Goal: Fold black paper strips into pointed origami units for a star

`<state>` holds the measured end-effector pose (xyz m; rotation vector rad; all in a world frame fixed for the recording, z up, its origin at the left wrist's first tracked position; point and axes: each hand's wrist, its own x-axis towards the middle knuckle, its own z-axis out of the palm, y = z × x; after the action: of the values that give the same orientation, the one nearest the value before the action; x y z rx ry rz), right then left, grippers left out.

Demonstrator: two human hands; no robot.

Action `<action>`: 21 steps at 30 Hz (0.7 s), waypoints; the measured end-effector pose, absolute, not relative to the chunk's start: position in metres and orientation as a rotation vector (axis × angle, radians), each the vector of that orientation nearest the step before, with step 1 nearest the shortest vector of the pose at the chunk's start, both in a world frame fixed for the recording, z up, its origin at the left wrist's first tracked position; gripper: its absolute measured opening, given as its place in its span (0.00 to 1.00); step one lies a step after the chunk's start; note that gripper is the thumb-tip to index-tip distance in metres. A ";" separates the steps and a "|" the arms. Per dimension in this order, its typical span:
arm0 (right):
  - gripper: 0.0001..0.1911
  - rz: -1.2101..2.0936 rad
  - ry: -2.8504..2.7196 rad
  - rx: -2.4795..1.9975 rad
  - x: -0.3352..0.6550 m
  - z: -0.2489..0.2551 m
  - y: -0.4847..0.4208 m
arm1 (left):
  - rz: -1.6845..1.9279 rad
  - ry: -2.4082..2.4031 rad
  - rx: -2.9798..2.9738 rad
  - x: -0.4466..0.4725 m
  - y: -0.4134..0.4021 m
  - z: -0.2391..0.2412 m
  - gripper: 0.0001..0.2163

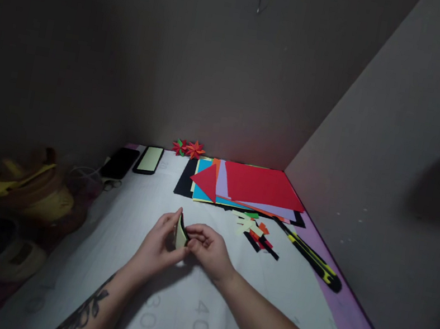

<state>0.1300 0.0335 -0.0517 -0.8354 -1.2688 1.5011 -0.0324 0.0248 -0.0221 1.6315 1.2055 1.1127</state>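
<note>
A small folded piece of pale yellow and black paper stands upright between my two hands above the white mat. My left hand pinches its left side, thumb and fingers closed on it. My right hand grips its right edge with the fingertips pressed together. Both forearms reach in from the bottom edge, the left one tattooed.
A stack of coloured paper sheets, red on top, lies at the back. Paper scraps and a yellow-black utility knife lie to the right. Two phones, red paper stars and yellow bags sit left and behind. Walls close in.
</note>
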 end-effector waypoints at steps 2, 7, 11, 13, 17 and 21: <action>0.23 1.503 -1.256 -0.835 0.130 -0.051 0.034 | 1.103 1.202 1.582 -0.032 0.024 -0.018 0.35; 0.15 1.415 -1.255 -0.922 0.128 -0.046 0.034 | 1.095 1.226 1.516 -0.029 0.022 -0.012 0.34; 0.08 1.415 -1.058 -0.983 0.126 -0.045 0.038 | 1.146 1.211 1.418 -0.029 0.023 -0.015 0.34; 0.09 1.459 -0.841 -1.001 0.127 -0.046 0.043 | 1.202 1.193 1.338 -0.032 0.025 -0.018 0.34; 0.12 1.451 -0.584 -1.019 0.134 -0.048 0.055 | 1.255 1.321 1.443 -0.047 0.037 -0.019 0.32; 0.12 1.418 -0.584 -1.034 0.136 -0.050 0.059 | 0.973 1.720 1.878 -0.065 0.049 -0.021 0.27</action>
<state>0.1358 0.0587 -0.0498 -1.0340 -0.5842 1.4182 -0.0652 0.0489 -0.0214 1.8782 1.7204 0.9730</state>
